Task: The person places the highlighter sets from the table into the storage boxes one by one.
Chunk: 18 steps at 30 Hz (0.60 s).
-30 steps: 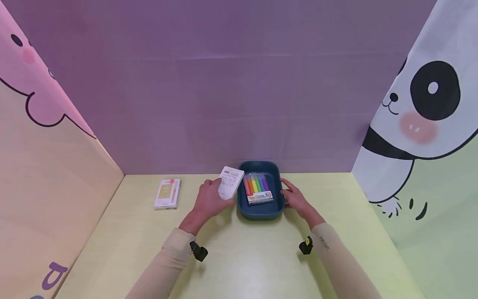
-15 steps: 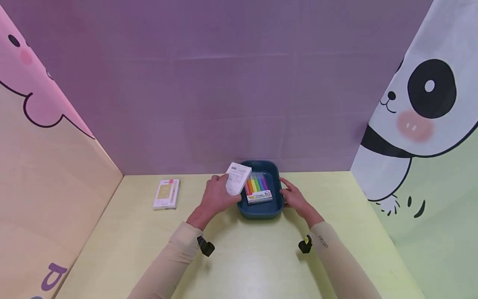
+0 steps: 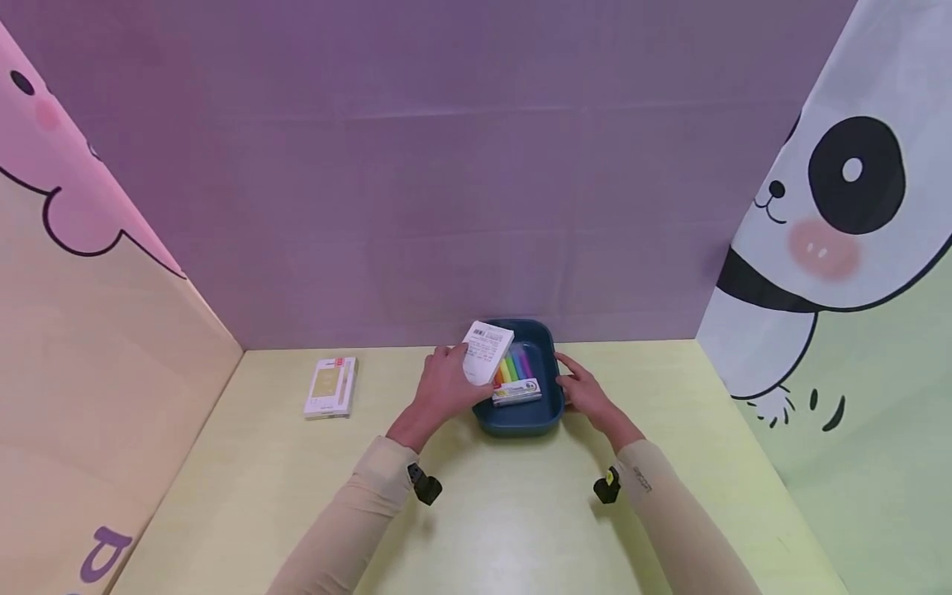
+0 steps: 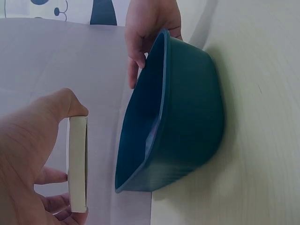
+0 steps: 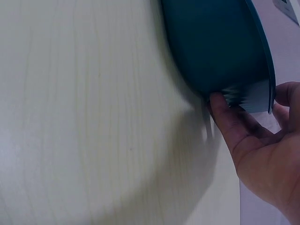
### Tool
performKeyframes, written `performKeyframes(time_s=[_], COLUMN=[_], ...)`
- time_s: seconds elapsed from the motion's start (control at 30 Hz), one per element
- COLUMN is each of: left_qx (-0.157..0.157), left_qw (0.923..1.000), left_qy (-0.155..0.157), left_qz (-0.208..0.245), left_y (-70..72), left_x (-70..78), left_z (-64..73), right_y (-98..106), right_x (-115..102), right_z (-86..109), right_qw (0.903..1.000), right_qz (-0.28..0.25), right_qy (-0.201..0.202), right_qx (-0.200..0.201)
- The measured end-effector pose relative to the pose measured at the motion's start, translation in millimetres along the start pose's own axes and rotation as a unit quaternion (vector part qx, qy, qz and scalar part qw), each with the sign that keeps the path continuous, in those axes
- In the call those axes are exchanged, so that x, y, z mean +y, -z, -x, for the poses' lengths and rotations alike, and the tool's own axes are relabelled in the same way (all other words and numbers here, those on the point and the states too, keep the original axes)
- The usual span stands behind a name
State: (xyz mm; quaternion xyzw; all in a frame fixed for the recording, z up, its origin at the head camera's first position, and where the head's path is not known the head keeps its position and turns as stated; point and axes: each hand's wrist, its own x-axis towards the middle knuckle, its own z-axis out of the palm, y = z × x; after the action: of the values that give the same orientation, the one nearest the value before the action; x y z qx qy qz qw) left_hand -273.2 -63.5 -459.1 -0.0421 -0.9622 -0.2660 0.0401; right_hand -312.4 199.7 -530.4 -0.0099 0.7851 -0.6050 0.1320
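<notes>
My left hand (image 3: 444, 388) grips a flat white box (image 3: 487, 351) with a barcode and small print, thumb at one edge and fingers at the other. In the left wrist view the box (image 4: 77, 164) hangs beside the open top of a dark blue plastic bin (image 4: 192, 108). Seen from the head, it overlaps the bin's left rim and part of a pack of coloured markers (image 3: 518, 392) lying inside. My right hand (image 3: 589, 395) holds the bin's right side. The right wrist view has fingers (image 5: 229, 119) low on the outer wall and others at the rim.
A second white box (image 3: 330, 388) with a gold panel lies on the pale wooden table (image 3: 513, 512), left of the bin. A purple backdrop (image 3: 416, 207) rises right behind the bin. Printed side panels stand left and right.
My left hand has carried the white box rightward, from beside the bin's left rim to over it, now covering part of the markers. My right hand has stayed on the bin.
</notes>
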Motion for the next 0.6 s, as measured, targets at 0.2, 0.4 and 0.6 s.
performKeyframes(time_s=[0.2, 0.4, 0.6], left_qx=[-0.004, -0.005, -0.005], left_qw=[1.0, 1.0, 1.0], left_qy=[0.005, 0.006, 0.003], left_qz=[0.008, 0.003, 0.007], left_y=[-1.3, -3.9, -9.7], left_x=[7.8, 15.1, 19.6], left_z=[-2.0, -5.6, -8.7], right_y=[0, -1, 1], right_x=[-6, -24, -3], right_z=[3.4, 15.3, -0.3], right_qw=[0.9999, 0.9997, 0.9999], right_qz=[0.0, -0.005, -0.004], right_qy=[-0.003, -0.007, -0.009], right_qx=[-0.011, -0.024, -0.005])
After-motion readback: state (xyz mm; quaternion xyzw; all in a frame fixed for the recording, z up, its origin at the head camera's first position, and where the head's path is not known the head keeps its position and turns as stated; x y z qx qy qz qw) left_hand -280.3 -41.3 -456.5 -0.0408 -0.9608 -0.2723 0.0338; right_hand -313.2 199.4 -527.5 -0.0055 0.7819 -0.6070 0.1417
